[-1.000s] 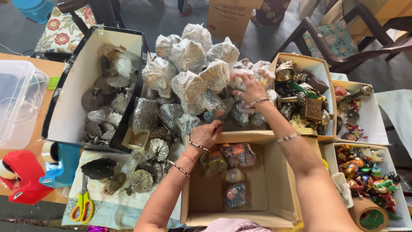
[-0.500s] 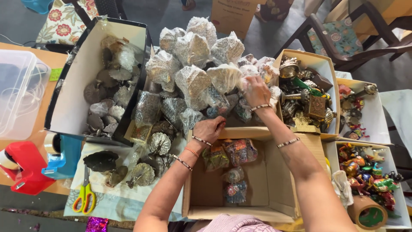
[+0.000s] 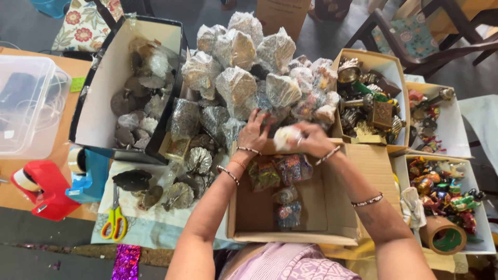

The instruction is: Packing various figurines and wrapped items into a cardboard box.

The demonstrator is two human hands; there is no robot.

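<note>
Head view: both hands meet over the far edge of an open cardboard box (image 3: 259,218) at the near middle of the table. The right hand (image 3: 311,139) is closed around a small wrapped packet (image 3: 286,137), pale and crinkled, held just above the box's far flap. The left hand (image 3: 255,132) touches the same packet from the left, its fingers (image 3: 261,118) spread and reaching into the heap of wrapped bundles (image 3: 244,78) just beyond. Whether the left hand truly grips the packet cannot be told. Bangles show on both wrists.

Inside the box, toward its far edge, lie several bright wrapped figures (image 3: 282,171), with two more nearer its middle. The heap of bundles takes the middle of the table's far side. To its left stands a white box (image 3: 101,111) with dark edges, filled with grey and brown wrapped pieces. Just left of the cardboard box, metal leaf-shaped pieces (image 3: 199,161) lie on a pale cloth (image 3: 150,231), and yellow-handled scissors (image 3: 115,220) lie at the cloth's near left corner. Further left are a blue tape dispenser (image 3: 91,176), a red tape dispenser (image 3: 44,189) and a clear plastic tub (image 3: 28,106) at the left edge. On the right, one tray (image 3: 391,67) holds brass items, and another tray (image 3: 480,228) at the near right corner holds painted figurines, with a tape roll (image 3: 443,236) at its near edge.
</note>
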